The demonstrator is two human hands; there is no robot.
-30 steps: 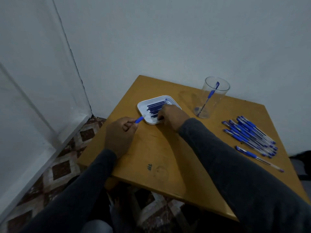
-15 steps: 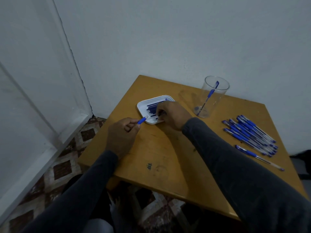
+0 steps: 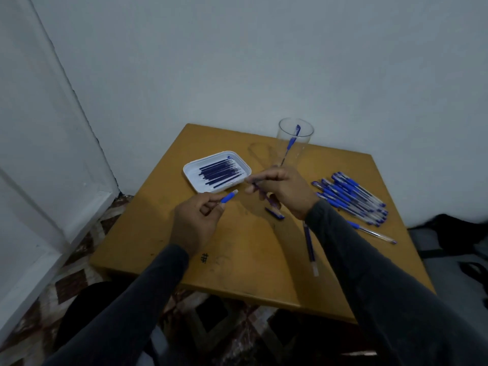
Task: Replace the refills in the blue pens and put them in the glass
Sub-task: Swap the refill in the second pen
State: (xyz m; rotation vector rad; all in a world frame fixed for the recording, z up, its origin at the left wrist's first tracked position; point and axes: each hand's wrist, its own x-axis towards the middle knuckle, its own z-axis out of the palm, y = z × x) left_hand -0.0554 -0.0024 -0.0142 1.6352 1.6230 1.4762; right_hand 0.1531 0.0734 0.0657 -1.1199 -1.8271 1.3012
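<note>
The left hand [image 3: 196, 220] pinches a blue pen barrel [image 3: 229, 198] with its open end toward the right hand [image 3: 281, 190], whose grip is closed on a thin dark refill [image 3: 257, 186], both raised above the middle of the tabletop [image 3: 237, 249]. The likeliest trouble is a missed entry: the refill is slender and the barrel mouth narrow, so a slight tilt could make the tip catch on the rim and bend, or slip from the fingers. A loose blue piece, perhaps a cap [image 3: 274, 213], lies just under the right hand, and a spent-looking refill [image 3: 309, 244] lies nearer the front edge; a stray wrist could roll either off. The white tray [image 3: 190, 170] of refills sits toward the back left corner, the glass [image 3: 295, 143] with one pen stands at the back edge, and the pile of pens [image 3: 351, 198] waits by the right edge, near enough that a sweeping sleeve might scatter it.
</note>
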